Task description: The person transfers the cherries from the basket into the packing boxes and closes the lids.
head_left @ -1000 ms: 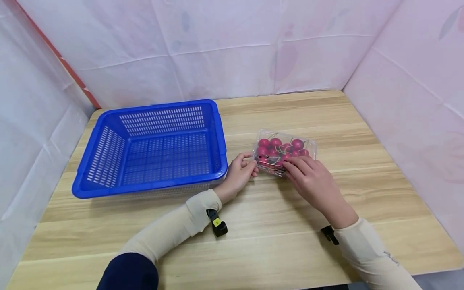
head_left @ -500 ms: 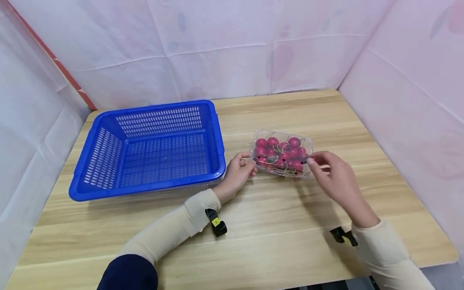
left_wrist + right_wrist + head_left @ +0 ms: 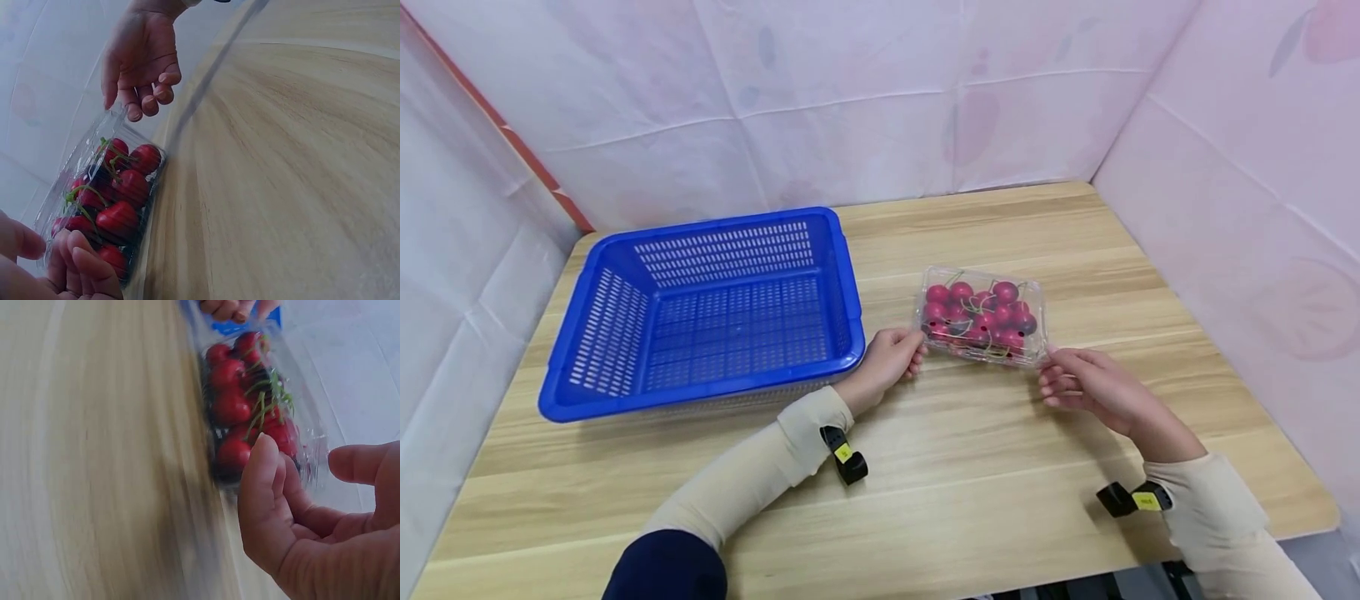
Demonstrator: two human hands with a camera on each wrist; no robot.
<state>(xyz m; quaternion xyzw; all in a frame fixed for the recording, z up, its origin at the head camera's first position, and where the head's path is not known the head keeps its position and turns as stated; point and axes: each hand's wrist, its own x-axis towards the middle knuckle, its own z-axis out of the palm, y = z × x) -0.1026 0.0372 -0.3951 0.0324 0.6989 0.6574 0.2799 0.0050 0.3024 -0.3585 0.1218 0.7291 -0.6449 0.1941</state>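
A clear plastic clamshell box [image 3: 1028, 298] of red cherries [image 3: 981, 312] with green stems rests on the wooden table. Its transparent lid [image 3: 84, 147] lies over the fruit; whether it is fastened cannot be told. At the near left corner, my left hand [image 3: 883, 365] pinches the rim, thumb on one side and curled fingers on the other, as the left wrist view shows. The right hand [image 3: 1097, 387] has its thumb and fingers about the near right corner, with the other fingers curled below. How firmly it pinches is hard to see in the right wrist view.
A large blue plastic basket [image 3: 850, 310] with slotted walls stands left of the box, close to my left forearm. Pale patterned cloth [image 3: 850, 100] hangs behind and beside the wooden table [image 3: 940, 500]. The table's front edge lies beneath my right forearm.
My right hand has moved rightward along the box's front rim to its near right corner, uncovering the cherries there. The left hand stays at the left corner.
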